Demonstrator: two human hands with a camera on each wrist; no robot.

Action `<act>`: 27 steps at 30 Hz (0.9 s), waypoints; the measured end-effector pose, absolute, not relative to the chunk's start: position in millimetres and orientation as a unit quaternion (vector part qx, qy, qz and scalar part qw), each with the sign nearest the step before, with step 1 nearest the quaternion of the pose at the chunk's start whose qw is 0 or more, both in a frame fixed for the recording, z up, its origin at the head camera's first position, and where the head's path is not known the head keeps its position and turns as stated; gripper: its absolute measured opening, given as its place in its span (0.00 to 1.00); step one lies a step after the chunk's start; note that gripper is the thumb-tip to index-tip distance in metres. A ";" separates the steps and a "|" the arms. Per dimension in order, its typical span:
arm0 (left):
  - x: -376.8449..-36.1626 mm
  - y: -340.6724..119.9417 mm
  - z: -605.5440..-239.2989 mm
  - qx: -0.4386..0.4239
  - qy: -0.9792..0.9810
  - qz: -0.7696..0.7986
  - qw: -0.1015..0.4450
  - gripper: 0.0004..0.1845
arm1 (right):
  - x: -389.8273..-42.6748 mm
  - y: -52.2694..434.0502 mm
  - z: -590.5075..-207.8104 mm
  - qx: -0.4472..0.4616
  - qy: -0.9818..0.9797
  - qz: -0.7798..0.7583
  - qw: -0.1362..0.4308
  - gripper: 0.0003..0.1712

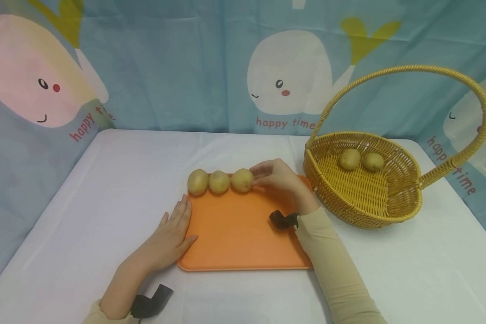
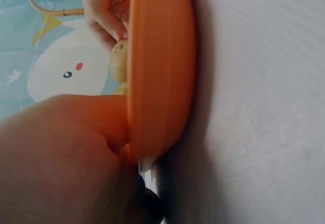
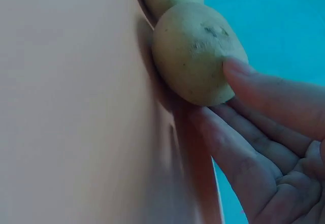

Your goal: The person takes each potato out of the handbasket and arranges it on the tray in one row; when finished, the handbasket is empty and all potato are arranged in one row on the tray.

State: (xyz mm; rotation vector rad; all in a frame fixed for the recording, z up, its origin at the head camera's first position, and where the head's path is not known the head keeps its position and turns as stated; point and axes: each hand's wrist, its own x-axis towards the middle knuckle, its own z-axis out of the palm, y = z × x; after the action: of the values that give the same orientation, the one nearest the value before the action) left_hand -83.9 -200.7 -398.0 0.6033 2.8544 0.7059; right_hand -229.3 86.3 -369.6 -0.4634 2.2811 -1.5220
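Note:
Three potatoes stand in a row along the far edge of an orange tray [image 1: 243, 238]: a left one [image 1: 197, 182], a middle one [image 1: 219, 182] and a right one [image 1: 242, 180]. My right hand [image 1: 279, 180] pinches the right potato from its right side; in the right wrist view the thumb [image 3: 274, 94] presses on the potato [image 3: 195, 56] and the other fingers reach in beneath. At the tray's left edge rests my left hand [image 1: 170, 238], fingers straight along the rim and thumb over the tray. In the left wrist view, the tray's side hides much of that hand.
A wicker basket [image 1: 348, 207] with a tall arched handle stands right of the tray, two potatoes [image 1: 350, 159] inside it. White cloth [image 1: 125, 180] covers the table, and a blue whale-print curtain [image 1: 178, 67] hangs behind. Dark devices [image 1: 151, 303] are strapped on both wrists.

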 end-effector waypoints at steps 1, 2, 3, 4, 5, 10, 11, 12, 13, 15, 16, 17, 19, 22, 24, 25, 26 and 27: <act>-84.0 -200.6 -397.5 0.200 0.948 0.236 0.071 0.40 | -229.3 85.6 -370.0 -0.161 0.805 -0.542 0.180 0.20; -84.0 -200.7 -397.6 0.200 0.948 0.237 0.071 0.40 | -229.2 85.1 -370.5 -0.162 0.804 -0.544 0.179 0.20; -84.1 -200.7 -397.5 0.201 0.948 0.238 0.072 0.40 | -229.1 84.3 -370.8 -0.162 0.804 -0.544 0.177 0.20; -84.2 -200.7 -397.4 0.201 0.947 0.239 0.072 0.40 | -228.9 83.2 -371.0 -0.160 0.803 -0.546 0.177 0.20; -84.1 -200.8 -397.3 0.201 0.947 0.240 0.073 0.40 | -228.6 82.3 -371.0 -0.164 0.806 -0.542 0.172 0.20; -83.2 -201.5 -396.2 0.200 0.946 0.244 0.074 0.41 | -227.7 78.1 -370.8 -0.158 0.809 -0.540 0.171 0.19; -83.0 -201.6 -396.1 0.200 0.946 0.245 0.074 0.41 | -227.9 77.9 -371.0 -0.158 0.810 -0.539 0.170 0.19; -83.0 -201.7 -396.1 0.200 0.946 0.245 0.073 0.41 | -228.3 77.6 -371.2 -0.154 0.810 -0.539 0.173 0.19; -83.0 -201.8 -396.5 0.200 0.946 0.245 0.073 0.41 | -229.1 77.7 -371.5 -0.154 0.811 -0.537 0.173 0.19; -82.9 -202.3 -397.9 0.201 0.946 0.245 0.072 0.41 | -229.9 78.8 -371.7 -0.162 0.812 -0.532 0.175 0.20; -82.9 -202.4 -398.5 0.201 0.946 0.244 0.072 0.41 | -230.4 79.3 -372.0 -0.162 0.812 -0.532 0.175 0.20; -82.9 -202.5 -398.9 0.202 0.946 0.243 0.071 0.41 | -230.9 80.1 -372.7 -0.164 0.810 -0.535 0.176 0.21; -83.0 -202.5 -399.5 0.203 0.946 0.243 0.070 0.41 | -231.7 82.0 -373.7 -0.168 0.806 -0.539 0.177 0.21; -83.2 -201.9 -398.9 0.204 0.946 0.243 0.071 0.41 | -232.0 84.3 -374.4 -0.166 0.801 -0.548 0.174 0.22; -83.5 -201.4 -398.0 0.204 0.946 0.243 0.071 0.41 | -231.7 85.4 -374.2 -0.166 0.802 -0.548 0.171 0.22; -83.4 -201.3 -398.1 0.204 0.946 0.243 0.072 0.41 | -231.6 85.7 -373.9 -0.165 0.801 -0.549 0.171 0.22; -83.5 -201.2 -397.8 0.204 0.946 0.243 0.072 0.41 | -231.6 85.9 -373.9 -0.164 0.800 -0.551 0.172 0.22; -83.6 -201.1 -397.7 0.204 0.946 0.243 0.072 0.41 | -231.5 85.9 -373.7 -0.163 0.798 -0.553 0.175 0.22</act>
State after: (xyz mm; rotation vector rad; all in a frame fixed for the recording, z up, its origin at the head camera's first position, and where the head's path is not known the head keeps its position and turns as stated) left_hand -83.6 -201.1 -397.7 0.6123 2.8426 0.7289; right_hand -231.5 85.9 -373.7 -0.4625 2.2622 -1.5662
